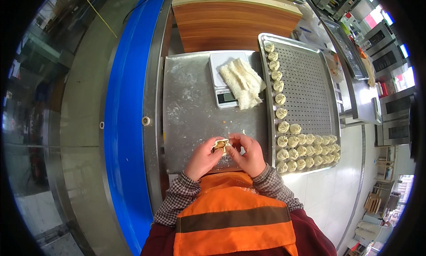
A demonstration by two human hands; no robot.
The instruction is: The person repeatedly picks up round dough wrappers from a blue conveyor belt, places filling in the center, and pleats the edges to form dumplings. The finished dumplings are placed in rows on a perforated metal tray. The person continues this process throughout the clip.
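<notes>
Between my hands is a round dough wrapper with brown filling (220, 145), its top still open and its rim partly gathered. My left hand (205, 157) cups it from the left, thumb at the filling. The fingers and thumb of my right hand (246, 153) pinch the wrapper's right edge. Both hands are over the near part of a floury steel work surface (189, 99). To the right stands a perforated metal tray (304, 89). Pleated buns (301, 151) fill its near rows, and a single line of them runs up its left side.
A white digital scale (223, 69) sits at the back of the work surface, partly under a folded cream towel (242, 83). A blue conveyor belt (129, 106) runs along the left. Behind is a wood-panelled block (233, 23). A steel table (361, 96) stands farther right.
</notes>
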